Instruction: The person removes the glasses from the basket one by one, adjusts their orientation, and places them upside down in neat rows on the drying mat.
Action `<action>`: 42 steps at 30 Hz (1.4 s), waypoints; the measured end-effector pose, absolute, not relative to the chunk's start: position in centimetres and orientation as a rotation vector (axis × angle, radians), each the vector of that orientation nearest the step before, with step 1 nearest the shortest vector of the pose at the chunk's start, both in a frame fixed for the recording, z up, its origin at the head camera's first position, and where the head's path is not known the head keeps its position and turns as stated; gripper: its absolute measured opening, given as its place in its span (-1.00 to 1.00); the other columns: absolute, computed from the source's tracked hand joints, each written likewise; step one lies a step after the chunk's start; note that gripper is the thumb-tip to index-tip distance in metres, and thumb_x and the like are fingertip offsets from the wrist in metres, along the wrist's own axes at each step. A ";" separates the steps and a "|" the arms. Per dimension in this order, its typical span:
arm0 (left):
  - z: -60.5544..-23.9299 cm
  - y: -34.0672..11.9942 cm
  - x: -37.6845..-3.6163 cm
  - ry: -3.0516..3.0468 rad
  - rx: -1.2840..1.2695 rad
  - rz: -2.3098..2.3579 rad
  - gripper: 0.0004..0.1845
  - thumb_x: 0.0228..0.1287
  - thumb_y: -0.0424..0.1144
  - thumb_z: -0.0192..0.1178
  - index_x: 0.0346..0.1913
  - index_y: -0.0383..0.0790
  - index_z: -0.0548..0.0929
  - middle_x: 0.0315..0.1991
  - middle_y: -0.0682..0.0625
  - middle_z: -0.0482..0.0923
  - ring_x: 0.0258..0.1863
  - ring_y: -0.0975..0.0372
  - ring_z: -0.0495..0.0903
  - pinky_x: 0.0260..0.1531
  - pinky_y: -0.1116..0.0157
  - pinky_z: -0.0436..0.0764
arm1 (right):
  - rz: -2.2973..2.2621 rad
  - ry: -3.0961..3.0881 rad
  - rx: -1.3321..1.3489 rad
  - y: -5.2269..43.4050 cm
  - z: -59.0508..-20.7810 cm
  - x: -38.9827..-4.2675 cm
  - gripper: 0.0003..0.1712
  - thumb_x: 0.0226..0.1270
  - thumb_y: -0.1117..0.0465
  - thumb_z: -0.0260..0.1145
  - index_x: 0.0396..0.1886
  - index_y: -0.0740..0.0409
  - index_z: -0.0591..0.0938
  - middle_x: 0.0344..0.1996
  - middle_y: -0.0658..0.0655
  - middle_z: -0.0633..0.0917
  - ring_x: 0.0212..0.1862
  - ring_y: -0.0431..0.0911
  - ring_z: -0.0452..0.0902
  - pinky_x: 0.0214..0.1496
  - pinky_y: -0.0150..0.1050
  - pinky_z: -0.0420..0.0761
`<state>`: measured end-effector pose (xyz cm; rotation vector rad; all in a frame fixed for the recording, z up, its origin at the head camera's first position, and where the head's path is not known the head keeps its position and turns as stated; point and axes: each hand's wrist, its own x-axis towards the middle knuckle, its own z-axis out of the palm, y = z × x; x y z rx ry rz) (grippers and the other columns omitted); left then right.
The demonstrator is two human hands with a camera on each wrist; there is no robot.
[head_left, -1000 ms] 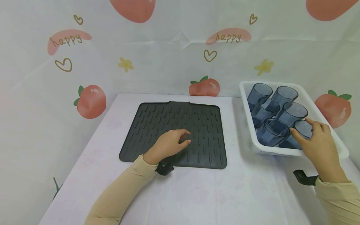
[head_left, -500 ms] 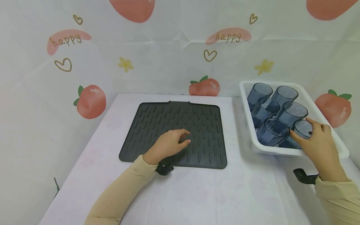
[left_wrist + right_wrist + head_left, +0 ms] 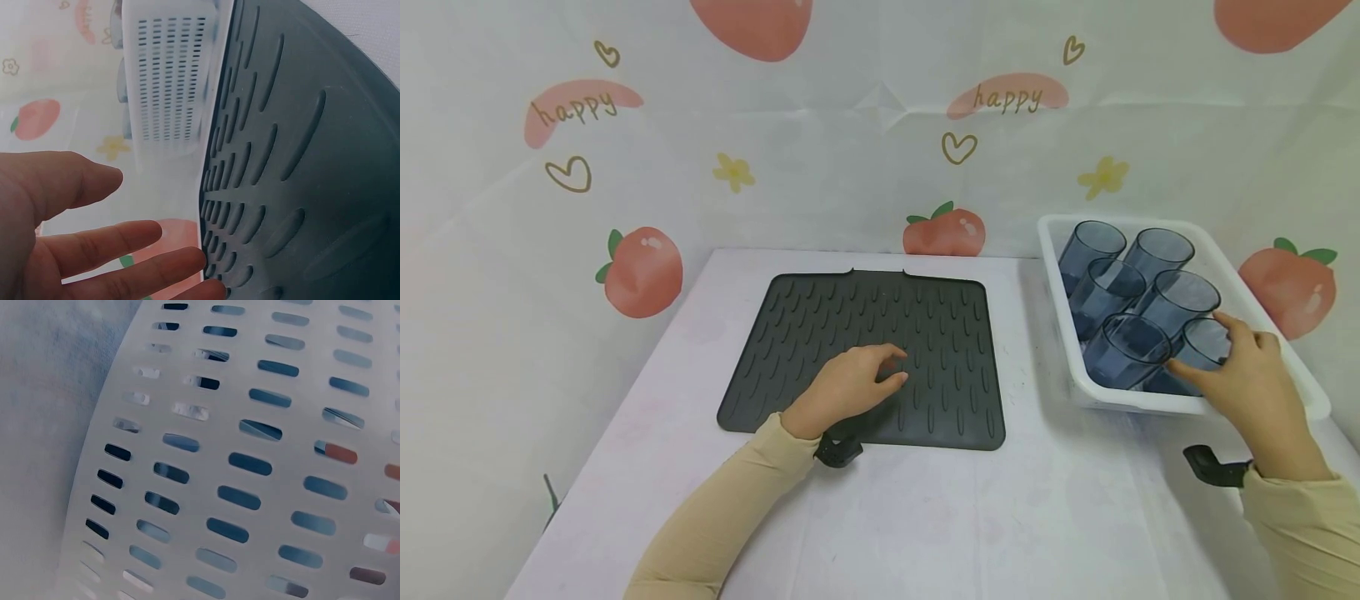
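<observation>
My right hand (image 3: 1262, 387) reaches over the front of the white basket (image 3: 1150, 406), thumb and fingers curved round the rim of a blue-tinted drinking glass (image 3: 1202, 340). The thumb lies between this glass and its neighbour on the left; the fingers pass round its right side, partly hiding it. My left hand (image 3: 846, 383) hovers over the dark grey ribbed drying mat (image 3: 940, 358), fingers loosely bent and holding nothing. In the left wrist view its thumb and fingers (image 3: 119, 244) are spread apart beside the mat (image 3: 306, 150).
Several more blue drinking glasses (image 3: 1126, 354) stand close together in the basket. The basket's slotted wall (image 3: 206, 456) hides most of the right hand's work in the right wrist view. A white cloth (image 3: 925, 517) covers the table, and a printed curtain (image 3: 820, 150) hangs behind.
My right thumb has slid down and left, between the two front glasses, and the right hand has opened wider round the glass. The left hand has stayed still over the mat.
</observation>
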<state>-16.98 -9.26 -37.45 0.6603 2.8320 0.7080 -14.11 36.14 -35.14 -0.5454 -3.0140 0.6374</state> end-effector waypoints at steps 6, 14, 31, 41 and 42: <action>-37.5 -9.3 -17.0 2.828 0.658 0.710 -0.57 0.36 -0.04 0.19 0.22 -0.10 0.55 0.00 0.00 0.68 -0.07 0.21 0.67 -0.21 0.22 0.66 | 0.649 -3.009 -0.554 36.0 -35.1 -14.0 0.12 0.28 -0.09 0.30 0.53 0.29 -0.16 0.33 0.68 -0.06 0.16 0.55 0.13 0.03 0.56 0.28; -37.5 -9.3 -17.0 2.807 0.623 0.703 -0.53 0.29 -0.07 0.27 0.24 -0.04 0.53 0.04 0.03 0.66 -0.01 0.22 0.65 -0.18 0.22 0.66 | 0.637 -3.011 -0.553 35.8 -34.9 -13.9 0.12 0.28 -0.11 0.29 0.53 0.29 -0.15 0.32 0.68 -0.05 0.16 0.55 0.13 0.05 0.56 0.28; -37.5 -9.2 -17.0 2.788 0.602 0.699 -0.53 0.24 -0.14 0.33 0.21 -0.03 0.54 0.07 0.05 0.64 0.05 0.22 0.62 -0.07 0.19 0.65 | 0.595 -2.963 -0.422 36.4 -34.9 -13.9 0.08 0.20 -0.07 0.37 0.46 0.43 0.03 0.12 0.70 0.15 0.02 0.48 0.23 -0.07 0.44 0.39; -37.6 -9.1 -17.1 2.789 0.615 0.708 -0.55 0.25 -0.13 0.32 0.20 -0.04 0.55 0.06 0.05 0.64 0.04 0.22 0.63 -0.10 0.20 0.65 | 0.612 -2.913 -0.380 36.8 -35.0 -13.9 0.08 0.15 -0.08 0.43 0.42 0.45 0.11 0.12 0.68 0.22 0.09 0.50 0.19 -0.07 0.41 0.38; -37.6 -9.1 -17.1 2.791 0.618 0.707 -0.55 0.25 -0.13 0.32 0.20 -0.05 0.55 0.06 0.05 0.64 0.04 0.22 0.63 -0.10 0.20 0.65 | 0.615 -2.908 -0.374 36.8 -34.9 -13.8 0.08 0.15 -0.08 0.43 0.42 0.45 0.11 0.12 0.67 0.23 0.09 0.49 0.20 -0.08 0.40 0.38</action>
